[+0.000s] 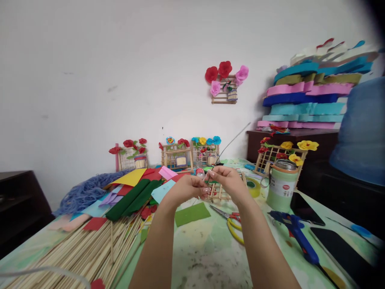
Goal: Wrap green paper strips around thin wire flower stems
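Observation:
A thin dark wire [231, 141] slants up and to the right from between my hands. My right hand [227, 181] pinches it near its lower end. The fingers of my left hand [190, 188] are pressed together against the right fingertips; what they grip there is hidden. Just behind the hands lies a small stick lattice [221, 195], partly covered by them. Below, on the table, are a green paper rectangle [192, 214] and yellow-handled scissors [234, 228], which my right forearm partly overlaps.
Thin sticks [81, 253], coloured paper [129, 178] and blue yarn [87, 194] cover the left side. On the right are a green tumbler [282, 186], a blue glue gun [296, 233], a phone [339, 253] and a tape roll [253, 188]. Flowered lattices [177, 154] line the wall.

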Demonstrator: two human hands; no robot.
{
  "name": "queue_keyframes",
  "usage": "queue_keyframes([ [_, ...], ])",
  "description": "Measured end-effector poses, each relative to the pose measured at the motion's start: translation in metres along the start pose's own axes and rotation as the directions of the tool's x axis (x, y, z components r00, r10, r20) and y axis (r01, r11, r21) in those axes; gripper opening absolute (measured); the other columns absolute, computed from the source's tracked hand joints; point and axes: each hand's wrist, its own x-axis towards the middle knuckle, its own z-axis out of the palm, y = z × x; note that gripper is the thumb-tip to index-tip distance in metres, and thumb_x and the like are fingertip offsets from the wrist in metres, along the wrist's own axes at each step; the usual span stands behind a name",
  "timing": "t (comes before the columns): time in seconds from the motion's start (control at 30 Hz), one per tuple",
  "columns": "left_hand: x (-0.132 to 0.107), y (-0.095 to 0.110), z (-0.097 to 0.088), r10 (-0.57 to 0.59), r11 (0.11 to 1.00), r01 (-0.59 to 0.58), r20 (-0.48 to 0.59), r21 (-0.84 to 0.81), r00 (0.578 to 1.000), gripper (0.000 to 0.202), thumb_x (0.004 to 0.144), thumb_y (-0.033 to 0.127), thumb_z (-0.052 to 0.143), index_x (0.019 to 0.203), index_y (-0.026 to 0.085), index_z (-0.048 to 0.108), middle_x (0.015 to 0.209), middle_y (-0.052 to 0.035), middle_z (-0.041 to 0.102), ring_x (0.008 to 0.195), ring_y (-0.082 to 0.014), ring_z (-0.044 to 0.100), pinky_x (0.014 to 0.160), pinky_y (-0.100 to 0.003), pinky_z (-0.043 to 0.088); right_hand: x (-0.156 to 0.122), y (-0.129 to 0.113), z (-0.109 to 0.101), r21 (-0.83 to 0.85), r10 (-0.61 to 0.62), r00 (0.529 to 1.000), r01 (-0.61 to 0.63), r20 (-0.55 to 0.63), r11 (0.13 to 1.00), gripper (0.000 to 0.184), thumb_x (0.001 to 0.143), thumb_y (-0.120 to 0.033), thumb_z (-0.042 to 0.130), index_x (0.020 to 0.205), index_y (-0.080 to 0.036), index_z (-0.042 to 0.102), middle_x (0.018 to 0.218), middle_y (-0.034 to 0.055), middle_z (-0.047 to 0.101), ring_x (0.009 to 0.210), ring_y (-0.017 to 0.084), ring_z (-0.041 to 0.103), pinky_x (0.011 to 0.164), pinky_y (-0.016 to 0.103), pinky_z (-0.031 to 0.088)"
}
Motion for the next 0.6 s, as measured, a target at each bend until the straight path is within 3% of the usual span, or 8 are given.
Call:
queue_keyframes([
  [0.03,-0.002,-0.001,-0.004,0.002,1.0,-0.002,0.026,0.011,1.0,0.024,0.061,0.036,0.076,0.072,0.015,0.07,0.071,-0.0049,0.07,0.066,-0.0149,0.062,0.065,-0.025,0.046,0.0,0.001,0.0,-0.084,0.014,0.999,-0.011,0.038,0.996,0.026,0.073,-0.04,0.063,0.06,-0.017,0.06,0.058,0.0,0.058,0.057,0.013,0.049,0.06,0.027,0.039],
  [0.1,-0.004,-0.001,-0.01,0.033,0.999,-0.033,-0.027,-0.023,0.999,0.033,0.063,0.038,0.077,0.088,0.017,0.072,0.088,-0.0066,0.072,0.08,-0.0164,0.064,0.073,-0.025,0.047,-0.001,0.002,0.0,-0.284,0.055,0.994,-0.026,0.095,0.959,0.023,0.074,-0.034,0.061,0.058,-0.017,0.059,0.053,-0.0025,0.051,0.052,0.011,0.042,0.055,0.025,0.034],
  [0.17,-0.004,0.001,-0.013,0.066,0.99,-0.091,-0.219,-0.104,0.973,0.04,0.063,0.044,0.077,0.093,0.017,0.07,0.093,-0.0073,0.072,0.084,-0.0167,0.064,0.075,-0.025,0.047,-0.002,0.004,0.003,-0.456,0.098,0.984,-0.019,0.151,0.89,0.02,0.075,-0.028,0.058,0.059,-0.017,0.06,0.053,-0.0028,0.049,0.051,0.011,0.04,0.053,0.025,0.031],
  [0.23,-0.003,0.003,-0.014,0.093,0.969,-0.177,-0.412,-0.171,0.907,0.044,0.062,0.047,0.078,0.092,0.016,0.069,0.09,-0.0075,0.072,0.08,-0.0155,0.064,0.074,-0.025,0.048,-0.002,0.006,0.008,-0.55,0.13,0.967,0.011,0.217,0.835,0.019,0.076,-0.025,0.057,0.061,-0.016,0.064,0.056,-0.0009,0.053,0.054,0.012,0.044,0.054,0.026,0.033],
  [0.33,0.0,0.005,-0.014,0.113,0.942,-0.265,-0.551,-0.204,0.827,0.044,0.055,0.044,0.082,0.082,0.013,0.068,0.075,-0.0058,0.07,0.066,-0.0123,0.06,0.067,-0.024,0.047,-0.003,0.007,0.016,-0.591,0.174,0.937,0.042,0.303,0.806,0.019,0.076,-0.022,0.056,0.06,-0.016,0.066,0.06,0.0024,0.062,0.058,0.014,0.051,0.056,0.026,0.036],
  [0.43,0.001,0.004,-0.015,0.142,0.933,-0.305,-0.582,-0.192,0.801,0.038,0.053,0.041,0.083,0.072,0.012,0.067,0.064,-0.0037,0.067,0.058,-0.0104,0.057,0.062,-0.023,0.046,-0.003,0.007,0.02,-0.6,0.181,0.931,0.048,0.316,0.799,0.02,0.076,-0.023,0.057,0.058,-0.017,0.065,0.058,0.0021,0.062,0.055,0.014,0.05,0.054,0.026,0.035],
  [0.6,-0.001,0.003,-0.022,0.153,0.935,-0.329,-0.682,-0.135,0.716,0.032,0.056,0.039,0.08,0.067,0.012,0.067,0.059,-0.0029,0.065,0.054,-0.0102,0.057,0.057,-0.022,0.044,-0.004,0.008,0.019,-0.463,0.14,0.936,0.027,0.323,0.886,0.024,0.081,-0.033,0.055,0.067,-0.019,0.069,0.062,0.0015,0.063,0.056,0.014,0.051,0.054,0.026,0.035],
])
